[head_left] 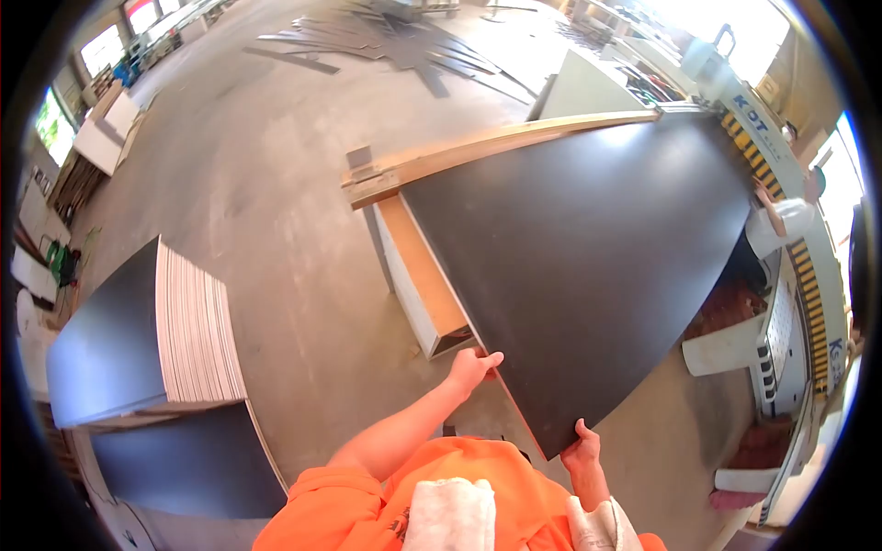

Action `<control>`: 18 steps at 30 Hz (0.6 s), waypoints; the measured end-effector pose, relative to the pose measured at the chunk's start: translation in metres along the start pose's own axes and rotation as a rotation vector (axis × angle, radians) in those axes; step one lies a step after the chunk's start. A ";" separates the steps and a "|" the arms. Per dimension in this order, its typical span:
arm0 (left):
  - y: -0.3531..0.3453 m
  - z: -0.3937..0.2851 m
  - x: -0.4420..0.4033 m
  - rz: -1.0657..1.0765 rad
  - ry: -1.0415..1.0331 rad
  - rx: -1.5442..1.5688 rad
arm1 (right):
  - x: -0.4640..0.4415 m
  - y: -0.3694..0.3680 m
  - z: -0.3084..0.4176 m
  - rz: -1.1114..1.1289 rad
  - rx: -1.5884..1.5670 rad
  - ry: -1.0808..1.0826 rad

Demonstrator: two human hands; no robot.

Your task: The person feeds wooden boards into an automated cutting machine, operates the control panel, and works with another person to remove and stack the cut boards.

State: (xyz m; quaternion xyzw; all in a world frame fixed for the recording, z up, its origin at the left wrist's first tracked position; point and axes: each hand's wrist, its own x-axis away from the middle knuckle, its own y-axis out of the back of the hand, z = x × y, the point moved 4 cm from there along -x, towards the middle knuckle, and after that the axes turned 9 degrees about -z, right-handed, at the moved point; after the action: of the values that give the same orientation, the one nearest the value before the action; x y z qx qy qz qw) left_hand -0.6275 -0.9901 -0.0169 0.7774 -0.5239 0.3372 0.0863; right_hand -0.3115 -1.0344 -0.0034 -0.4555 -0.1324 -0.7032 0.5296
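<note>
A large black board [588,257] stretches from my body toward the machine at the far right. My left hand [472,367] grips its near left edge, thumb on top and fingers underneath. Close to the board's near corner, my right hand [582,452] holds the edge with the thumb over the top face; its other fingers are partly hidden below. Along the far left side of the board lies a wooden beam [496,149]. Beneath the board, a box-like support with an orange-brown top [418,262] shows in part.
At left stands a thick stack of dark-faced boards [197,321], with another dark board [193,459] nearer me. A machine with yellow-black striping [808,312] runs along the right, where another person [781,220] stands beside the board. Dark strips [395,41] lie scattered on the far floor.
</note>
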 end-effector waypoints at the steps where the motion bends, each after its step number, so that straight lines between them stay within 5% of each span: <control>1: 0.001 0.000 0.002 0.003 0.010 -0.008 | 0.001 0.001 0.000 -0.006 -0.008 -0.004; 18: -0.003 -0.012 0.006 0.060 0.148 0.015 | 0.006 -0.001 -0.004 -0.100 -0.080 -0.001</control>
State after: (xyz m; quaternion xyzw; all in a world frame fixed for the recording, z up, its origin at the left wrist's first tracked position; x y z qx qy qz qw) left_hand -0.6287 -0.9874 -0.0032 0.7349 -0.5365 0.4003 0.1088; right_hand -0.3142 -1.0407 -0.0006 -0.4694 -0.1270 -0.7333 0.4752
